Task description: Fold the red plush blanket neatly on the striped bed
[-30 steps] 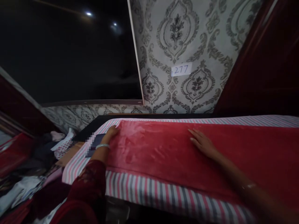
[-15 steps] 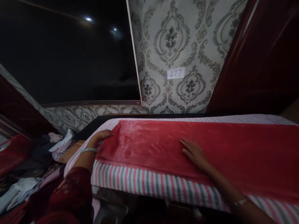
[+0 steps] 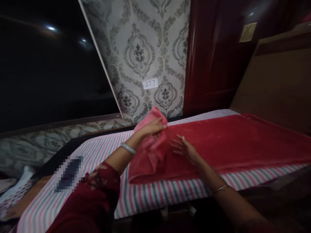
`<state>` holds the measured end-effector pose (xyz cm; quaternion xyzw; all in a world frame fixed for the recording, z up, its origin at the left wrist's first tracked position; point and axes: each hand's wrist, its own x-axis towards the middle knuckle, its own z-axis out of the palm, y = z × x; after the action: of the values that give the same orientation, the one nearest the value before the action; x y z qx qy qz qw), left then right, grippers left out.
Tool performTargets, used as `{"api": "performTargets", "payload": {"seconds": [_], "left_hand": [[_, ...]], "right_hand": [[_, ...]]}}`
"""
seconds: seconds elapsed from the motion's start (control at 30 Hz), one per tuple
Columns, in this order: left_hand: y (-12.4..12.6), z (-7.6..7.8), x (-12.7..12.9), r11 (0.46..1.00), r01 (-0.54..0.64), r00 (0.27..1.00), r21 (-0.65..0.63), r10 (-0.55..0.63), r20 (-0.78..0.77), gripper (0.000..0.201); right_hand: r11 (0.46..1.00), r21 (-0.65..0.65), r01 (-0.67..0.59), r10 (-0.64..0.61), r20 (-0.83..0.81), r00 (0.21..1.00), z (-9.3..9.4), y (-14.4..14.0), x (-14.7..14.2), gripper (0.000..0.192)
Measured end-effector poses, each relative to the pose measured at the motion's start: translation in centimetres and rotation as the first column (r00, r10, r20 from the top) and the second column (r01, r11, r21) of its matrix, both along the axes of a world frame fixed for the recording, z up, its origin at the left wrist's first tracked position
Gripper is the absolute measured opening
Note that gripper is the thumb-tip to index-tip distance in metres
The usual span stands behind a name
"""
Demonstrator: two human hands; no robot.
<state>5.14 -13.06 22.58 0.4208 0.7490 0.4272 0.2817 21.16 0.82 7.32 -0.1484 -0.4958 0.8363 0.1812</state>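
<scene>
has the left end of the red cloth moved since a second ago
Yes: the left hand has lifted the red cloth end off the striped sheet, folding it rightward.

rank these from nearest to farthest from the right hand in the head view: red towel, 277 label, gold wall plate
1. red towel: the right hand lies flat on it, by the fold.
2. 277 label: on the patterned wall, up and left.
3. gold wall plate: high on the dark red panel, far upper right.

Home rm, prob. bedroom: damask wallpaper [image 3: 138, 55], dark wood wardrobe [image 3: 213, 64], striped sheet [image 3: 102, 152] on counter, clothes pile [image 3: 14, 187] at left.
</scene>
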Motion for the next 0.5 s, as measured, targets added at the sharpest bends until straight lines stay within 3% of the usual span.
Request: {"api": "performTargets", "payload": {"seconds": [0.07,0.13,0.23,0.37,0.5], "left_hand": [[2.8,-1.4,1.9,0.979,0.187,0.977,-0.081,-0.176,0.123,0.083],[4.3,-2.7,2.2,0.963,0.237,0.970,-0.128,-0.226,0.091,0.075],[4.6,-3.9,-0.2,0.977,0.023,0.967,-0.211,-0.075,-0.244,0.050],[3.4,-5.1,-4.9,0.945,-0.237,0.841,-0.227,0.083,-0.534,0.041],[2.7,-6.6,-7.6,0.903,-0.326,0.749,-0.280,0.066,-0.659,0.045]], "right_hand": [[0.994,-0.086,-0.064,0.062,-0.023,0.998,-0.1,0.4,1.5,0.051],[0.989,-0.087,-0.123,0.119,-0.053,0.992,-0.1,0.6,2.6,0.048],[0.995,0.000,-0.097,0.096,-0.072,0.993,-0.2,0.6,3.1,0.047],[0.981,0.192,0.036,-0.034,-0.014,0.999,-0.8,0.7,2.3,0.072],[0.856,0.505,0.111,-0.180,0.090,0.980,-1.9,1.0,1.1,0.087]]}}
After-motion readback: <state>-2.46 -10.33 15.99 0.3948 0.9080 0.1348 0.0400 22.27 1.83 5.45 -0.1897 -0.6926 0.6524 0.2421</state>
